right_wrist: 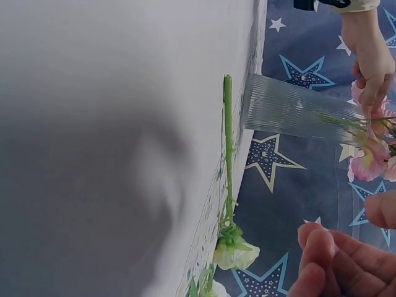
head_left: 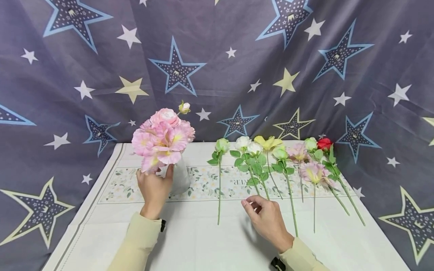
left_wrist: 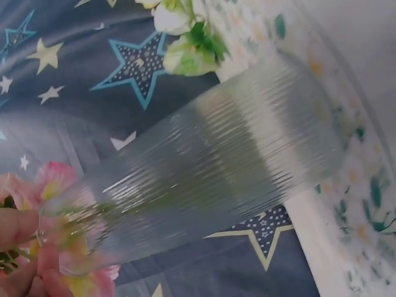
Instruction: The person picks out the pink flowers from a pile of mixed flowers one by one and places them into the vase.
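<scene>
My left hand [head_left: 155, 190] is at the mouth of a ribbed clear glass vase [left_wrist: 204, 161], thumb and fingers pinching about its rim. Pink artificial flowers [head_left: 162, 139] fill the top of the vase and partly hide my fingertips in the head view. Through the glass in the left wrist view, green stems show in the upper part. My right hand [head_left: 266, 220] hovers over the white cloth with loosely curled fingers and nothing between them. The nearest single flower is a pale green rose [head_left: 222, 145], lying with its stem toward me; the right wrist view shows it too.
Right of the vase lie several loose artificial flowers: white roses [head_left: 243, 143], a yellow flower [head_left: 268, 143], pink-lilac flowers [head_left: 313, 173] and a red rose [head_left: 324, 143]. A floral printed runner [head_left: 203, 184] crosses the tablecloth. A star-patterned curtain [head_left: 210, 75] hangs behind and at both sides.
</scene>
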The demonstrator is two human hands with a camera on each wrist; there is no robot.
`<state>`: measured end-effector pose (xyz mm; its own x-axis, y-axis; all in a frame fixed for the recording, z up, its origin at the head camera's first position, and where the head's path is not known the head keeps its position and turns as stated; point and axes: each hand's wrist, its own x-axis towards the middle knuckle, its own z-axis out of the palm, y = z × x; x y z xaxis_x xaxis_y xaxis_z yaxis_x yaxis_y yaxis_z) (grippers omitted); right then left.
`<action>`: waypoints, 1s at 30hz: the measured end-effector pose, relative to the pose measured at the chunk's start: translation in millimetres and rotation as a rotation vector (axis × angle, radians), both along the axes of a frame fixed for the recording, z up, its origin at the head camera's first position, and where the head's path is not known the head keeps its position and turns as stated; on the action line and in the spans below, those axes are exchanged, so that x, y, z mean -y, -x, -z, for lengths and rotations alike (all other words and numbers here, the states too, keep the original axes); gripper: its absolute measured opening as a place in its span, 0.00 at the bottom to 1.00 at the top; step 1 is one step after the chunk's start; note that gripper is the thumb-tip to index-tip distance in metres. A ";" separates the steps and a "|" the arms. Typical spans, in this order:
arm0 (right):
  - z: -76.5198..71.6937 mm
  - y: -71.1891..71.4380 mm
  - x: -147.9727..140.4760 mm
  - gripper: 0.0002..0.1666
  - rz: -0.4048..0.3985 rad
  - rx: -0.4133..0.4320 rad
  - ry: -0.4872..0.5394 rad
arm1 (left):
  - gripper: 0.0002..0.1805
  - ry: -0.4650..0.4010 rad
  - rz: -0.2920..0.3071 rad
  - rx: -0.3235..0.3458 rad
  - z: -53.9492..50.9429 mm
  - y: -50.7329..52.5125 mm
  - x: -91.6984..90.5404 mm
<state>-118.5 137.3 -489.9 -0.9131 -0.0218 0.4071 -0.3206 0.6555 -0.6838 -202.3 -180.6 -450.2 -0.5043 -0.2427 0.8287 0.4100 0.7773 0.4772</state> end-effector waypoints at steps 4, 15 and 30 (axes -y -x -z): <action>-1.0 0.3 0.5 0.04 -0.002 0.001 -0.009 | 0.20 -0.031 -0.008 -0.036 6.6 -6.0 -2.3; -1.8 2.8 -1.3 0.03 0.000 -0.010 -0.007 | 0.13 -0.093 0.009 0.091 14.0 -16.2 -9.1; -2.8 5.4 -11.6 0.04 0.026 -0.019 -0.040 | 0.18 0.004 0.108 0.252 23.2 -34.0 -23.0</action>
